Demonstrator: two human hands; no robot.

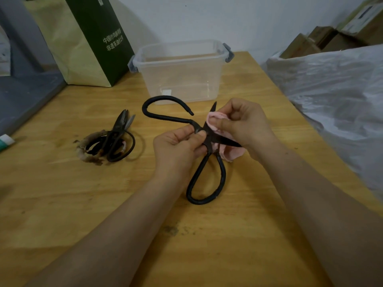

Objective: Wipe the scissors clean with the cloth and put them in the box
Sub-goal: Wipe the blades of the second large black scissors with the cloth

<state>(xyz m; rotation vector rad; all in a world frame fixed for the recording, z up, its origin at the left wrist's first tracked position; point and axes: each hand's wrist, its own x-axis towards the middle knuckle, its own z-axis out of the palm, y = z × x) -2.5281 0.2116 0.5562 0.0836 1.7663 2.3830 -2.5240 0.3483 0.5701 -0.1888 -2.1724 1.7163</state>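
Large black scissors [204, 179] are held spread wide above the wooden table, one loop handle toward me, the other [157, 104] arching up left. My left hand [178, 148] grips them at the pivot. My right hand [242, 125] pinches a pink cloth [232, 153] around one blade; the blade tip [213, 105] sticks out above the fingers. The clear plastic box [180, 69] with grey latches stands open behind the hands and looks empty.
More black scissors [116, 139] lie in a pile on a stained spot at the left. A green and yellow paper bag [83, 42] stands at the back left. Crinkled plastic sheeting [335, 94] covers the right side. A grey ledge [24, 96] borders the left.
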